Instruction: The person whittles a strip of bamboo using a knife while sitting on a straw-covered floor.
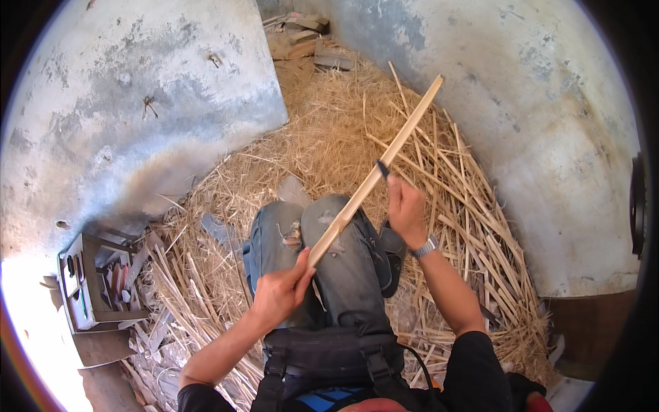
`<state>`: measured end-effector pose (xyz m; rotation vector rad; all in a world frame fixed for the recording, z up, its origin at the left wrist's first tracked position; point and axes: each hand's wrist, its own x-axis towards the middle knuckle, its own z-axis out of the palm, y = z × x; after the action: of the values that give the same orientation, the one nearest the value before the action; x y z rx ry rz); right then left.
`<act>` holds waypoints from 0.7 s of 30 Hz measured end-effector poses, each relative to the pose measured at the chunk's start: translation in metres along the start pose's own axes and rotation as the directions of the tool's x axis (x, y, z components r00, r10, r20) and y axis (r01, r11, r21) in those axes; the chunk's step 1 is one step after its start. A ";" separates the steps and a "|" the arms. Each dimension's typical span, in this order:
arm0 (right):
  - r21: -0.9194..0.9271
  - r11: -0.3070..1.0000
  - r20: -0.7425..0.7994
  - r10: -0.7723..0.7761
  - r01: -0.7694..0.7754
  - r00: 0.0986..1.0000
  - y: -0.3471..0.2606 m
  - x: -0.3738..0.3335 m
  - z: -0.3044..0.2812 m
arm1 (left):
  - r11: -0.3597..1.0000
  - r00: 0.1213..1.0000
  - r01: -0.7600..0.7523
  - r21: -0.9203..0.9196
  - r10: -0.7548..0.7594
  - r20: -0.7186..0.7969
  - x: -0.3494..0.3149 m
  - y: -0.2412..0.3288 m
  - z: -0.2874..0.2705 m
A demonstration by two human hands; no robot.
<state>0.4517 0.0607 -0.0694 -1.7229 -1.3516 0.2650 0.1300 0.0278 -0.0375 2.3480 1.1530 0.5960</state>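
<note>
A long split strip, pale like bamboo (357, 197), slants from above my lap up to the far right. My left hand (279, 295) is closed around its near end, just over my thighs. My right hand (408, 211), with a metal watch on the wrist, is closed on a knife. Only the short dark blade (382, 168) shows, lying across the strip past its middle; the fist hides the handle. Under the strip are my knees in worn, torn jeans (322, 275).
Straw-like shavings (316, 123) cover the floor ahead. Many loose strips (480, 254) lie piled at the right, others at the left. A small wooden stand (86, 288) holding odds and ends is at the left. Stained walls (549, 130) rise on both sides; wood pieces (309, 31) lie at the far end.
</note>
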 end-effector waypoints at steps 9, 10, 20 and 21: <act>-0.043 0.998 0.009 0.037 -0.036 0.999 0.003 0.001 -0.001 | 0.987 0.998 -0.068 0.143 0.069 0.001 0.005 0.002 0.004; -0.045 0.998 0.019 0.038 -0.037 0.999 -0.004 -0.007 0.006 | 0.986 0.998 -0.063 0.153 0.067 -0.019 0.004 0.002 0.009; 0.030 0.964 0.030 -0.264 0.263 0.964 -0.026 -0.025 0.029 | 0.995 0.997 -0.046 0.086 0.052 -0.062 0.010 0.006 0.012; 0.116 0.987 0.123 -0.128 0.114 0.984 -0.035 -0.044 0.033 | 0.995 0.996 -0.048 0.087 0.054 -0.065 0.010 0.005 0.013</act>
<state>0.3906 0.0393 -0.0774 -1.5495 -1.5032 0.3803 0.1460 0.0309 -0.0428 2.4533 1.1723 0.6607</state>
